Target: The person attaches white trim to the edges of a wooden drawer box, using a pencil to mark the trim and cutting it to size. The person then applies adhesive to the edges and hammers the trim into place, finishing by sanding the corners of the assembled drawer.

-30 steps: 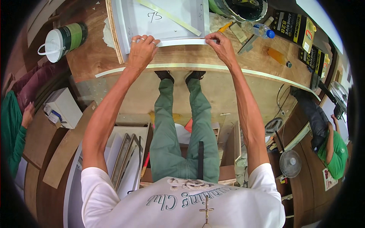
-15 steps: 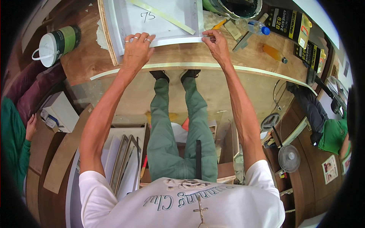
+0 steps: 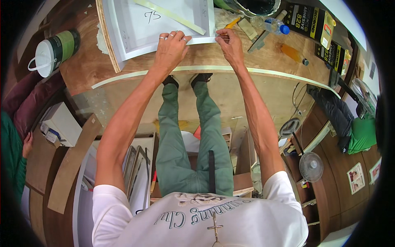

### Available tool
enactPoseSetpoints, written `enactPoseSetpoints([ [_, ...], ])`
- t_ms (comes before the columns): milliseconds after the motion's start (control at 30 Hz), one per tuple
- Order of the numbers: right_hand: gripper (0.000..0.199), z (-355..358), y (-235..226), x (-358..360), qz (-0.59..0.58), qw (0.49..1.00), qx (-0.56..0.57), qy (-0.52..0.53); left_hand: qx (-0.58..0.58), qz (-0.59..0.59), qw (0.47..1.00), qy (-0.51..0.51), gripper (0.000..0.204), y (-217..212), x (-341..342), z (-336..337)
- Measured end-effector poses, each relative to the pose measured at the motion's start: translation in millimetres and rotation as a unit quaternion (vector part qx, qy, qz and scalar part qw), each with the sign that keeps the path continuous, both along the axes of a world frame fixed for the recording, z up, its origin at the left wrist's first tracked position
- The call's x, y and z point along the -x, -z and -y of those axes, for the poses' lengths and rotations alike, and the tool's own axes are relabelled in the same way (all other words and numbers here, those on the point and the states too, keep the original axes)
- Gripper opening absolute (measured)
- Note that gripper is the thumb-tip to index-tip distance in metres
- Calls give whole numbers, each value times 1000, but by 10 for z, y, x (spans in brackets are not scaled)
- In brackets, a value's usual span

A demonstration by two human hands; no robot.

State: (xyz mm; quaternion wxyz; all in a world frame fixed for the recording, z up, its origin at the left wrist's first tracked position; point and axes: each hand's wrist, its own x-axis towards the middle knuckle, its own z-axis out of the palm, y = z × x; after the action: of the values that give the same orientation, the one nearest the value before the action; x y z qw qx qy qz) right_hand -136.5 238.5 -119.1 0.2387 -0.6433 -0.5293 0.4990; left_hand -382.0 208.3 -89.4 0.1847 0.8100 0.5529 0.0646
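Head view: white panel point(image 3: 164, 24) is pressed flat on bench point(image 3: 82, 70) by spread left hand point(image 3: 170, 47); edge strip point(image 3: 205, 40), pinched by right hand point(image 3: 230, 43), should be aligned evenly.

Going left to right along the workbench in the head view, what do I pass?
White and green tub with handle → white panel → left hand → right hand → clear bottle with blue cap → orange bottle with dark cap.
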Motion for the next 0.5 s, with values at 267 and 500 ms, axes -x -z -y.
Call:
enactPoseSetpoints([
  [267,23,-3,77,-20,-4,1000,-21,-5,-9,-1,1000,-6,28,97,-12,-17],
  [500,24,6,108,-22,-10,1000,-16,-3,-7,-7,1000,5,24,80,-12,-29],
])
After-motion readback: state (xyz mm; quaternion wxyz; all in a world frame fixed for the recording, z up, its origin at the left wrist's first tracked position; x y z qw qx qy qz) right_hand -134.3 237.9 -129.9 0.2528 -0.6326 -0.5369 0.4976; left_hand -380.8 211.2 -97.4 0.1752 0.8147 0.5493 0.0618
